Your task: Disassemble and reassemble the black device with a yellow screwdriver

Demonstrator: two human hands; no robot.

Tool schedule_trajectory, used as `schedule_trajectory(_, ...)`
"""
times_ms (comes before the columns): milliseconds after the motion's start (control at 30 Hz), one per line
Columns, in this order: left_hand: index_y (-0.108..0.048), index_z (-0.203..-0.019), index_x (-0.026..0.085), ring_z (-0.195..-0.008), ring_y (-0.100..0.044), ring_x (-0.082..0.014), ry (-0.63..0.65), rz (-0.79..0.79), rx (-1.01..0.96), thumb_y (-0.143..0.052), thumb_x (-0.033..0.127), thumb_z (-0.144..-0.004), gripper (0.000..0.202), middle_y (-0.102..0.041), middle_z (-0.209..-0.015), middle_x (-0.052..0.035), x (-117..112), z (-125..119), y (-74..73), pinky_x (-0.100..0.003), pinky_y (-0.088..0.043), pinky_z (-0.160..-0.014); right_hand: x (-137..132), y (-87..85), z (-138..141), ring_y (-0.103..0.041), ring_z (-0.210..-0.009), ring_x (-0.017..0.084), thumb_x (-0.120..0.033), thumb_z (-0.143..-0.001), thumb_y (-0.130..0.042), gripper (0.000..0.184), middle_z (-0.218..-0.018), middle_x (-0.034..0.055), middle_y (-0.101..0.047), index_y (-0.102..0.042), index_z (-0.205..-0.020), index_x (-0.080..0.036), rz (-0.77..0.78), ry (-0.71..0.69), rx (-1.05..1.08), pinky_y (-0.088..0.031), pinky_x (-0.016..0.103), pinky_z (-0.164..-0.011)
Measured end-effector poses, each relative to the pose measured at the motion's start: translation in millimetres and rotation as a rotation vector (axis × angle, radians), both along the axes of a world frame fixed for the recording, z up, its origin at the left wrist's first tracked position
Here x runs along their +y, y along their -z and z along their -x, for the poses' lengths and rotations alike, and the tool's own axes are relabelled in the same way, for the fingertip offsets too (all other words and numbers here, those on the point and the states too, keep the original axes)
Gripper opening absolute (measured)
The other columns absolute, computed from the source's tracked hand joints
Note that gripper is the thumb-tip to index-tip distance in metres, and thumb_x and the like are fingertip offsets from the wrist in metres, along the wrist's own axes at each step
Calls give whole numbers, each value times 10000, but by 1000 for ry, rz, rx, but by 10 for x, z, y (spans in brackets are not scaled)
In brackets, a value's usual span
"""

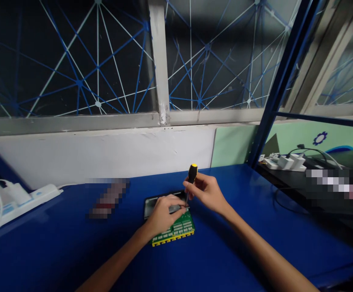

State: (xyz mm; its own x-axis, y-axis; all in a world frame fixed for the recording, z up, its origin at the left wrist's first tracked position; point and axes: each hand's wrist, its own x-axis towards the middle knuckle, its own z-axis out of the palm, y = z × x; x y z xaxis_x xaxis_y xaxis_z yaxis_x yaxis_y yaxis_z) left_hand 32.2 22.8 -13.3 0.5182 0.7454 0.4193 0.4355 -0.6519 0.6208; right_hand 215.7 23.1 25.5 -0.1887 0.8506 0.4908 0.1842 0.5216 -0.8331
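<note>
My right hand [208,192] is closed around a screwdriver [192,173] with a black and yellow handle. The screwdriver stands nearly upright, its tip down at the back right corner of a green circuit board [179,224]. A yellow toothed strip [173,238] runs along the board's front edge. Over the board's left side lies my left hand [164,213], thumb and fingers curved around a grey part [174,208] close to the screwdriver tip. Just behind is a black-rimmed tray [148,205], partly hidden by that hand. What lies right under the tip is too small to make out.
All this is on a blue table [103,251]. A white power strip [42,195] lies at the left, and a blurred object [109,198] at the back left. On a dark surface to the right are white plugs [292,162] and cables. A blue frame post [281,89] rises at the back right.
</note>
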Motion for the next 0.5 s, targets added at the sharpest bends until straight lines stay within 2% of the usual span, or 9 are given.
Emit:
schedule_trajectory(133,-750,-880,228,-857,-654,-202,-27,-37,23,-623,197,-805,151,-739,-868,-32,16,-69,-67,-353,-499,-813,58,-53,-105,-596,-486,144,-412,-842,-626,264,-616,27,-648,-614,-756,-163,-50,95,101,-468,277,-496)
schedule_trajectory(300,-754,-865,235,-806,-669,-189,1,23,-21,-645,212,-783,138,-741,-849,-24,71,-253,-184,-331,-515,-777,177,-76,-253,-580,-433,144,-433,-803,-665,305,-559,20,-627,-598,-676,-164,-40,186,238,-461,273,-456)
schedule_trajectory(500,-756,-868,218,-836,-677,-208,-16,7,-8,-648,196,-774,145,-747,-875,-38,225,-403,-134,-354,-512,-791,292,-33,-380,-571,-416,136,-451,-777,-686,337,-554,24,-629,-582,-639,-161,-19,264,284,-452,262,-439)
